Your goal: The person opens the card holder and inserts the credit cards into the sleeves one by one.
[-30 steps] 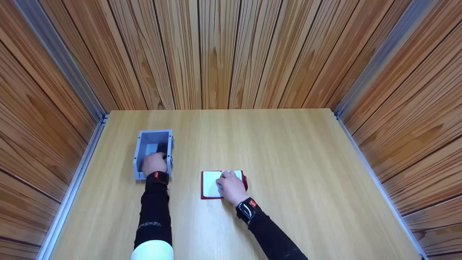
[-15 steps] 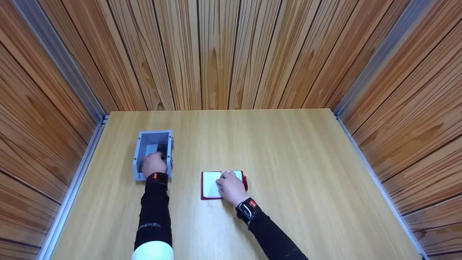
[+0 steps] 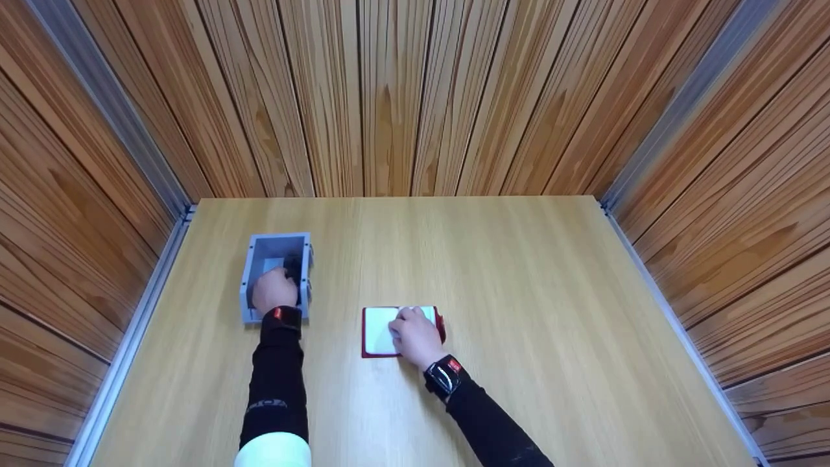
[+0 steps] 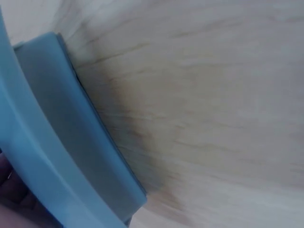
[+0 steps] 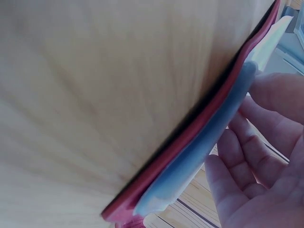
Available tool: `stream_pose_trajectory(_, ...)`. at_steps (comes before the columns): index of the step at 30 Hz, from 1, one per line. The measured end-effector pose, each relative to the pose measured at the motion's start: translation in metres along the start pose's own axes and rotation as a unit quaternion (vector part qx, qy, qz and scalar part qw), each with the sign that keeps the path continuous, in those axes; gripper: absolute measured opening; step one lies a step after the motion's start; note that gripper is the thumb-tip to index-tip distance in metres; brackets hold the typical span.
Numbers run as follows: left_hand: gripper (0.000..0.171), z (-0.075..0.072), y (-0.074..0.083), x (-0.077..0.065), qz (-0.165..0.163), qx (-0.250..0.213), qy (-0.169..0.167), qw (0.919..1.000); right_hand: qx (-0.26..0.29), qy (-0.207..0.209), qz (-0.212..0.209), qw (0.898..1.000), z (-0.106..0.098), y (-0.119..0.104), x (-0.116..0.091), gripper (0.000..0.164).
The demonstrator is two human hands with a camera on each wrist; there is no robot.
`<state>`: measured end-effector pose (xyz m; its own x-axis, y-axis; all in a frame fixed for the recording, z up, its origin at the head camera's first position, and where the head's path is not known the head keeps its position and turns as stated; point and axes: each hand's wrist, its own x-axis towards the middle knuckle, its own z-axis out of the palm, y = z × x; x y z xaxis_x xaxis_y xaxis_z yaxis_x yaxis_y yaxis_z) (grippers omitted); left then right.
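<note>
In the head view my left hand [image 3: 275, 291] reaches down into a grey-blue bin [image 3: 279, 237], its fingers hidden below the rim. Right beside it, against the bin's right wall, is a blurred dark thing [image 3: 293, 264]. The left wrist view has mostly the outer side of the bin [image 4: 78, 123], with a bit of the hand at the lower left corner. My right hand [image 3: 417, 335] rests with bent, relaxed fingers on a flat white rectangular piece [image 3: 377, 332]. That piece lies on a slightly larger red flat base [image 3: 364, 350]; its edge shows pale blue in the right wrist view.
A light wooden tabletop [image 3: 519, 292] carries the bin on the left and the red base near the middle. Wood-panelled walls [image 3: 382, 97] enclose it at the back and both sides, with grey metal rails [image 3: 674, 331] along the side edges.
My left hand has shifted slightly left and up inside the bin, and the dark thing beside it looks more blurred. My right hand and the white piece have stayed in place.
</note>
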<state>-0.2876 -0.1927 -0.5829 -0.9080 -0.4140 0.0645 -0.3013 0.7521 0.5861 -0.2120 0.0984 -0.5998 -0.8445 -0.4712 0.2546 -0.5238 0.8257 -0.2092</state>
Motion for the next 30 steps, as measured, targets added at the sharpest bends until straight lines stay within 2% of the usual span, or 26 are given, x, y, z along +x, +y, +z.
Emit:
stream_pose_trajectory(7, 0.026, -0.003, 0.004, 0.000, -0.001, -0.006, 0.006, 1.0000, 0.000, 0.001, -0.003, 1.000, 0.002, 0.001, -0.001, 0.022)
stream_pose_trajectory(15, 0.020, -0.007, 0.007, 0.001, -0.012, -0.089, 0.017, 0.9958, 0.008, -0.006, 0.004, 1.000, 0.000, 0.000, -0.001, 0.024)
stream_pose_trajectory(20, 0.022, -0.009, 0.007, 0.001, -0.007, -0.089, -0.001, 0.9960, 0.009, -0.013, 0.010, 1.000, -0.001, -0.001, -0.001, 0.024)
stream_pose_trajectory(23, 0.023, -0.011, 0.007, 0.001, -0.008, -0.088, 0.000, 0.9961, 0.007, -0.018, 0.013, 1.000, -0.001, -0.001, 0.000, 0.025)
stream_pose_trajectory(26, 0.024, -0.014, 0.008, 0.002, -0.009, -0.092, 0.020, 0.9955, 0.008, -0.021, 0.017, 1.000, -0.001, -0.001, 0.000, 0.025)
stream_pose_trajectory(30, 0.024, -0.025, 0.014, 0.002, 0.006, -0.119, 0.070, 0.9904, 0.008, -0.013, 0.012, 1.000, -0.001, 0.000, 0.000, 0.020)
